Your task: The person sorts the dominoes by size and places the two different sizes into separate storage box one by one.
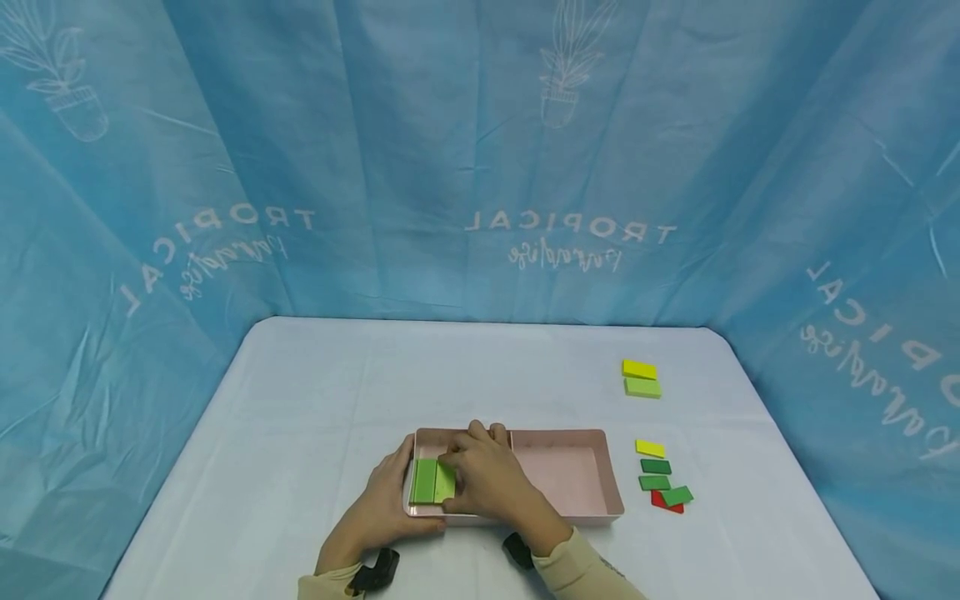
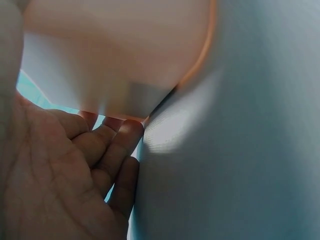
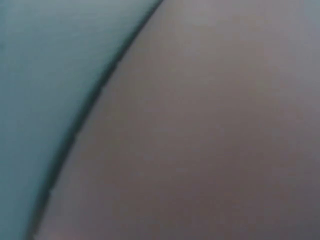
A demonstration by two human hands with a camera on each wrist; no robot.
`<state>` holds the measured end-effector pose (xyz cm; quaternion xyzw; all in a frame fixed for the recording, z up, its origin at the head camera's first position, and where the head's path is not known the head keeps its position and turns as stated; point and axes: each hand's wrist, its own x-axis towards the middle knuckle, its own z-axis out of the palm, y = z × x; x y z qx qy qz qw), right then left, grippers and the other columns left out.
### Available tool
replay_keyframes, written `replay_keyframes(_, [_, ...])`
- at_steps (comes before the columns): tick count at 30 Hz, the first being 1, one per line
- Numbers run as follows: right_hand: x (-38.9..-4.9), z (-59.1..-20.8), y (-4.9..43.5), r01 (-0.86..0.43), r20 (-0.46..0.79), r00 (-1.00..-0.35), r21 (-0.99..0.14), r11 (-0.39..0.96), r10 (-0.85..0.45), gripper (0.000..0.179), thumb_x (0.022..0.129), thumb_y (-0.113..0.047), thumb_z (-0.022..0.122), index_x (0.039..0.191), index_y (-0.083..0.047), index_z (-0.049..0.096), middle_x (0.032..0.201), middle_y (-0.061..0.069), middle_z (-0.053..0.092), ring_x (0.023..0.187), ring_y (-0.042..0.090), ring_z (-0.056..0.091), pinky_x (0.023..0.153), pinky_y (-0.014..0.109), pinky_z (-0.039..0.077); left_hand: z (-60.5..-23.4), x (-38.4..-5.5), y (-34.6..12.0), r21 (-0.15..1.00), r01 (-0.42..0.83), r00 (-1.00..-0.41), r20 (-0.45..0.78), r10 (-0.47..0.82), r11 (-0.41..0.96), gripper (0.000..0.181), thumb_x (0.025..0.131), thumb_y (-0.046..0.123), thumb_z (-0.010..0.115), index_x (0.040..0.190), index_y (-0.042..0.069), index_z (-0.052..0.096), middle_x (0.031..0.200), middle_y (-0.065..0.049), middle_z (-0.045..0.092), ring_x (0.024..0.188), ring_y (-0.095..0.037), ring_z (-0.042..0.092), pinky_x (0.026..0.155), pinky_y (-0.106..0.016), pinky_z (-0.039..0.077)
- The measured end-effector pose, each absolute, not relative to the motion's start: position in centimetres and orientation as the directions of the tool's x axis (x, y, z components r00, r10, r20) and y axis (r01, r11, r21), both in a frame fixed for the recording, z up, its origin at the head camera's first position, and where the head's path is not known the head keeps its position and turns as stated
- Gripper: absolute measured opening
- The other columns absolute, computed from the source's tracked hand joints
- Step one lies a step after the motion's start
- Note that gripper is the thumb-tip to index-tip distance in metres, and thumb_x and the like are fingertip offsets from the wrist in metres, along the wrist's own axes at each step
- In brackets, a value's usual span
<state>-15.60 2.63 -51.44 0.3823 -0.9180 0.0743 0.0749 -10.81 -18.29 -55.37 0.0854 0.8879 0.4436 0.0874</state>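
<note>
A pink two-compartment tray lies on the table. My left hand grips its left end, thumb along the front and fingers at the far left side. In the left wrist view those fingers touch the tray's outer wall. Inside the left compartment, a green block stands beside a lighter yellow-green block. My right hand reaches over the front rim and pinches the yellow-green block between thumb and fingers; its palm hides the compartment's right part. The right wrist view shows only the tray's blurred wall.
Right of the tray lie a yellow block, a light green block, a smaller yellow block, a dark green block, and green blocks, one overlapping a red block. Blue curtains surround the white table.
</note>
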Motion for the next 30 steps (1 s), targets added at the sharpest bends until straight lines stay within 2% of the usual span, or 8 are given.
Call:
replay_keyframes(9, [-15.52,-51.63,2.58,-0.709,0.194,-0.700,-0.082,0.700,-0.687,0.059,0.065,-0.060,0.087,0.114,-0.030,0.077,0.107,-0.014,0.065,0.089,0.009,0.041,0.079,0.034,0.029,-55.39,-10.91,-18.41,0.804,0.100,-0.965,-0.064,0.253,0.586,0.141,0.064,0.058,0.091,0.162,0.004,0.005,0.162,-0.017,0.030,0.146,-0.040,0.030,0.114,-0.065,0.028])
replay_keyframes(22, [-15.61,-51.55,2.51,-0.722,0.181,-0.688,-0.073,0.688,-0.702,0.056,0.068,-0.059,0.085,0.115,-0.030,0.076,0.108,-0.014,0.065,0.091,0.009,0.041,0.078,0.034,0.028,-55.29,-10.74,-18.37,0.794,0.069,-0.971,-0.086,0.224,0.603,0.142,0.063,0.059,0.090,0.161,0.000,0.007,0.162,-0.022,0.027,0.147,-0.043,0.028,0.112,-0.065,0.031])
replay_keyframes(30, [-15.62,-51.81,2.68,-0.713,0.157,-0.699,-0.090,0.695,-0.697,0.064,0.071,-0.065,0.081,0.123,-0.029,0.073,0.116,-0.013,0.065,0.093,0.010,0.041,0.080,0.034,0.028,-55.46,-10.60,-18.24,0.805,0.075,-0.970,-0.078,0.229,0.588,0.142,0.063,0.058,0.091,0.161,0.000,0.006,0.162,-0.021,0.028,0.147,-0.042,0.028,0.115,-0.064,0.028])
